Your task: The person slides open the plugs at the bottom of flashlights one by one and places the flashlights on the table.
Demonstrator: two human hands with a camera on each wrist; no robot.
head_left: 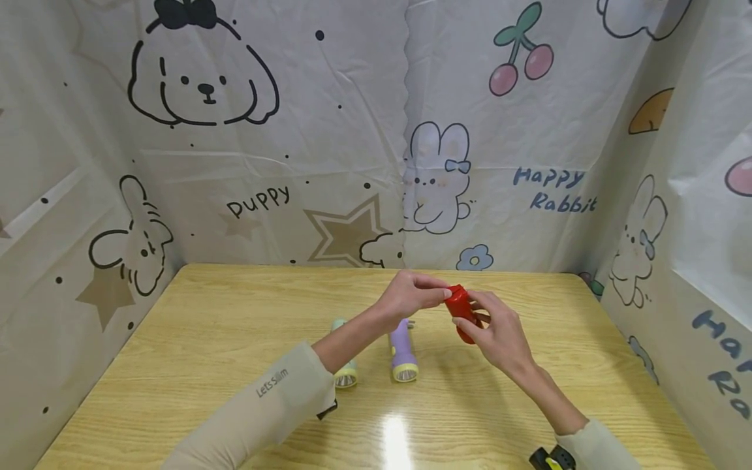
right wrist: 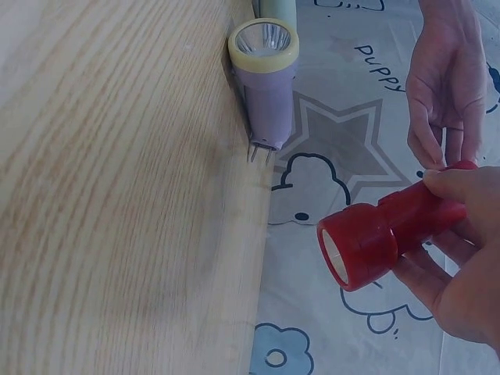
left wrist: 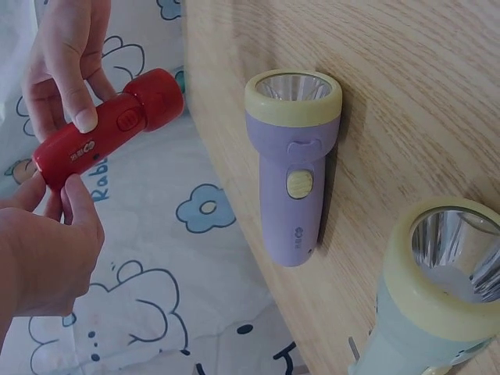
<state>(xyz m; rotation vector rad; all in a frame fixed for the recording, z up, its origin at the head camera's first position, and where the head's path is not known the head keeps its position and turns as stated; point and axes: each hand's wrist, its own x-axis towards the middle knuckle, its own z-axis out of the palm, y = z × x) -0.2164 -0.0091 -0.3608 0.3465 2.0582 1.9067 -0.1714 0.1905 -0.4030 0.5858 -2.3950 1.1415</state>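
Observation:
Both hands hold a red flashlight (head_left: pixel 457 302) above the far part of the table. My right hand (head_left: pixel 498 331) grips its body between thumb and fingers. The thumb lies near its round switch in the left wrist view. At the tail end, my left hand (head_left: pixel 411 297) pinches with thumb and fingertips. The lens end of the red flashlight (right wrist: pixel 361 244) points away from the left hand. Below the hands lies a purple flashlight (head_left: pixel 402 346) with a yellow rim; two metal prongs stick out of its tail. A mint-green flashlight (left wrist: pixel 422 297) lies beside it, partly hidden by the left forearm in the head view.
The wood-grain table (head_left: pixel 235 326) is enclosed at the back and sides by a printed cloth (head_left: pixel 329 150) with cartoon animals. A bright light reflection (head_left: pixel 396 437) shows near the table's front. Dark straps are on both wrists.

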